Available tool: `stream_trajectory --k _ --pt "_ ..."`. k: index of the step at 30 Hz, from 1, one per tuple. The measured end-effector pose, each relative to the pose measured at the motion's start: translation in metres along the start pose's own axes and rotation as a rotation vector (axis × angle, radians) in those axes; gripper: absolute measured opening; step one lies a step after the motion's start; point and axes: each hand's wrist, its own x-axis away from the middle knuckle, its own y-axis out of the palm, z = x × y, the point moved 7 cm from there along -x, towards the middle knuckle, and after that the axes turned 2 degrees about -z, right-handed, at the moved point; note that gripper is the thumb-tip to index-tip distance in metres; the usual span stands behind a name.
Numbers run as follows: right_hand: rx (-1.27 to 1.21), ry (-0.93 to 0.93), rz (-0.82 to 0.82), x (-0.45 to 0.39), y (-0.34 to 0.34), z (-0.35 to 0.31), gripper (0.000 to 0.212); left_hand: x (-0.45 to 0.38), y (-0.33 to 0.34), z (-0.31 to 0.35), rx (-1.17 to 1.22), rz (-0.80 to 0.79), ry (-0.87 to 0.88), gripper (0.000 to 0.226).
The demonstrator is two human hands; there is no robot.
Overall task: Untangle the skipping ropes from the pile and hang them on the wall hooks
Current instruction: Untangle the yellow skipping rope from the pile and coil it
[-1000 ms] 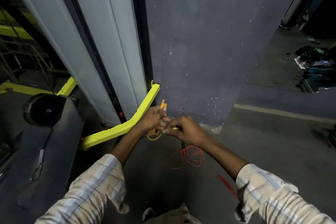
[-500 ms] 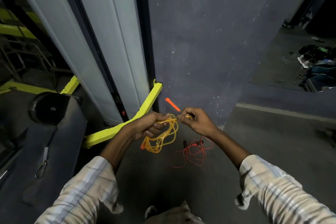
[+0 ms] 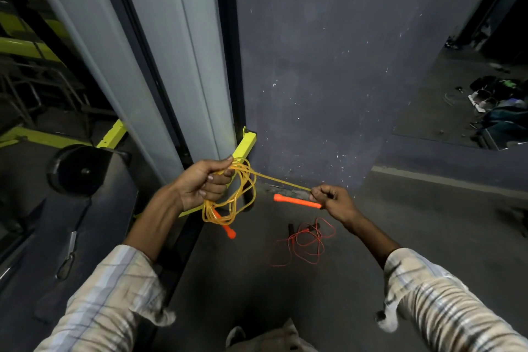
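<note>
Below my view, at the foot of the wall: I log both hands working one rope above the floor
Left hand [image 3: 204, 183]: fingers curled round the bunched coils of the yellow rope [image 3: 228, 203], gripping them; one orange handle [image 3: 227, 230] dangles beneath the bundle
Right hand [image 3: 333, 200]: pinching the free end where the strand meets the other orange handle [image 3: 297, 201]
Change: half a second ago the hands were nearly touching; they are now drawn apart, and a strand runs taut between them
Meaning: I judge one end is being pulled free of the coil, so untangling is under way
Red rope [image 3: 305, 243]: lying loose on the floor [image 3: 400, 237], untouched
Hooks: none in view; hanging not yet begun
</note>
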Motion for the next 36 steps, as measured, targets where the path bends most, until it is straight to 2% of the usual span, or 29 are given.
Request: stream_trajectory --k 4,9,12,14,17,22,27,31,34,36 --pt "-0.196 0.049 0.032 0.006 0.001 -0.001 0.024 -0.006 0.002 -0.001 0.024 0.024 0.039 0.032" --pt "-0.026 0.050 -0.016 0.009 0.006 -0.003 0.023 -0.012 0.007 0.003 0.057 -0.012 0.071 0.032" --pt "-0.034 0.054 -0.043 0.013 0.011 -0.007 0.021 -0.014 0.014 0.005 0.054 -0.029 0.076 0.032" --pt "-0.043 0.073 -0.078 0.017 0.020 -0.014 0.017 -0.017 0.018 0.008 0.023 0.004 0.100 0.032" --pt "0.083 0.105 -0.139 0.024 0.041 -0.021 0.012 -0.022 0.026 0.013 -0.043 0.096 0.174 0.032" --pt "0.356 -0.132 -0.332 0.031 0.076 -0.072 0.006 -0.037 0.034 0.013 -0.211 0.200 0.312 0.029" --pt "0.482 -0.332 -0.344 0.034 0.089 -0.118 0.011 -0.057 0.040 -0.005 -0.451 0.280 0.360 0.023" --pt "0.409 -0.362 -0.274 0.031 0.085 -0.132 0.010 -0.061 0.048 -0.021 -0.567 0.255 0.361 0.021" --pt "0.318 -0.379 -0.246 0.032 0.075 -0.139 0.010 -0.060 0.046 -0.034 -0.471 0.274 0.239 0.035" --pt "0.228 -0.389 -0.246 0.035 0.073 -0.144 0.012 -0.061 0.043 -0.036 -0.482 0.285 0.195 0.036"
